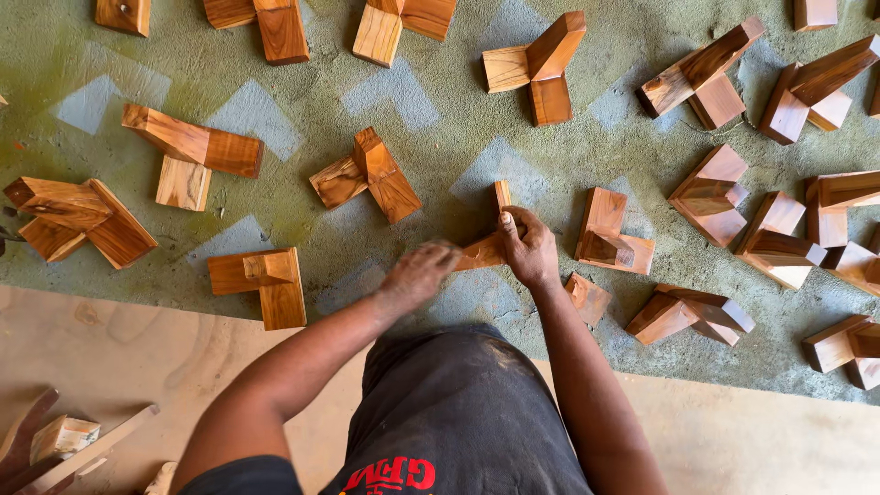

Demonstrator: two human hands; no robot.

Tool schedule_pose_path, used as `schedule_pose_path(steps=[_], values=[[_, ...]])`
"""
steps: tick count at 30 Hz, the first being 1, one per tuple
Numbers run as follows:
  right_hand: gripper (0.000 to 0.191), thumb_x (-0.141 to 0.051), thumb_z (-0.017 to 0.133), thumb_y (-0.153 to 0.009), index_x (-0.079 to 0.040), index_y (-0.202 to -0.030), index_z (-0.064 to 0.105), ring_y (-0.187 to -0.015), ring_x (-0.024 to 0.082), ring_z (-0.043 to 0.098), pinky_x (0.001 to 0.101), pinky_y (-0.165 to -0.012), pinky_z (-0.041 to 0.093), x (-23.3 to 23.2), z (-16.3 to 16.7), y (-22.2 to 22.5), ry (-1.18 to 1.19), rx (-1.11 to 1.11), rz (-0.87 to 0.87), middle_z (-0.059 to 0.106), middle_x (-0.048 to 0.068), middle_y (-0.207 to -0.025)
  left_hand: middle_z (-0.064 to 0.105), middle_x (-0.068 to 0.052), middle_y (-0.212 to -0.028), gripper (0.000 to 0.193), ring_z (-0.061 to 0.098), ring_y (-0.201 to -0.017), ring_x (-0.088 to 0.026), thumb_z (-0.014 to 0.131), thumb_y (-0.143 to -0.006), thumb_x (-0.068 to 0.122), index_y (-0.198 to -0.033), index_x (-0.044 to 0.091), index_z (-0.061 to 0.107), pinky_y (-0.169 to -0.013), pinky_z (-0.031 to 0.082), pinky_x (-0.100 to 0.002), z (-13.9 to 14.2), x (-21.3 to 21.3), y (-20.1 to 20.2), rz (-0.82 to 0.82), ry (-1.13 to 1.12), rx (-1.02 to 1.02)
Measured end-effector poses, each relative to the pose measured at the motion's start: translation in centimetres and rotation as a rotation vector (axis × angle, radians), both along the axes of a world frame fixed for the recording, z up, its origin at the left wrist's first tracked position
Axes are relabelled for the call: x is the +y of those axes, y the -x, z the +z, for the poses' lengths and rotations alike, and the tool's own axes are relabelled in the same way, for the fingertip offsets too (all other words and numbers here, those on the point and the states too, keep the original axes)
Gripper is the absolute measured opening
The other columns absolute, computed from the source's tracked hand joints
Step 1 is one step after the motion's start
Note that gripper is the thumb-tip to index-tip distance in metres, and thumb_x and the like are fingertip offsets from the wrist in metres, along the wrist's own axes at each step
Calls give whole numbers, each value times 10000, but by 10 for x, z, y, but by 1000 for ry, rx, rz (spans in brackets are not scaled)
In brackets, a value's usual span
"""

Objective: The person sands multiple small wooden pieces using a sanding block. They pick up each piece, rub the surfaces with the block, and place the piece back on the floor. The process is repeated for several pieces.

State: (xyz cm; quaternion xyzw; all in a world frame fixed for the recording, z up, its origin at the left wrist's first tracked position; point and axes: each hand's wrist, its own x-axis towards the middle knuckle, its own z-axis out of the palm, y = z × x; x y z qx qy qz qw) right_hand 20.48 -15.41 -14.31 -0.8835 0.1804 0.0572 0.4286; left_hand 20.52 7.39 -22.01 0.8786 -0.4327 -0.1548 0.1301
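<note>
Head view: both hands (527, 249) grip wooden piece (490, 240), clear floor (458, 137) beyond.

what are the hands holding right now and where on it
Both grip one reddish-brown joined wooden block piece: right hand where its arms meet, left hand, motion-blurred, at the lower arm's end.

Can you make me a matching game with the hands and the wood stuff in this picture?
Things:
1. left hand
2. right hand
3. small loose block
4. pale patches

Places or states:
A. painted on the green floor
B. blurred, at the low end of the wooden piece
C. lying just right of the right wrist
D. gripping the wooden piece near its upright part

Pairs: 1-B, 2-D, 3-C, 4-A
</note>
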Motion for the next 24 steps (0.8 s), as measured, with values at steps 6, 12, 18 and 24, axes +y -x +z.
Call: schedule_pose_path(steps=[6, 12, 18, 24], values=[[542, -551, 596, -974, -91, -1235, 713, -875, 230, 755, 364, -816, 577, -1, -1, -1, -19, 36, -22, 765, 137, -934, 609, -156, -1404, 352, 553, -1313, -323, 542, -1055, 40, -1397, 73, 620, -1142, 449, -496, -4, 2, -7, 18, 232, -182], [550, -564, 584, -1000, -84, -1234, 715, -941, 248, 745, 379, -835, 568, -4, -6, 0, 10, -38, 18, 759, 145, -1011, 647, -112, -1337, 320, 600, -1216, -237, 530, -1002, 47, -1292, 84, 661, -1015, 523, -424, 0, -37, 5, -109, 139, -275], [562, -579, 574, -981, -99, -1239, 710, -897, 245, 753, 381, -829, 576, -7, -2, 1, -8, 31, 12, 763, 144, -954, 680, -131, -1239, 304, 641, -1131, -239, 507, -987, 82, -1230, 77, 690, -925, 555, -411, 1, 1, 5, -185, 45, -254], [538, -556, 586, -988, -95, -1231, 719, -892, 249, 747, 382, -816, 568, -9, 2, 5, 7, 3, 11, 767, 144, -959, 668, -133, -1343, 313, 643, -1252, -310, 521, -1023, 49, -1258, 145, 704, -1091, 534, -455, 0, 6, -1, -31, 319, -173]])
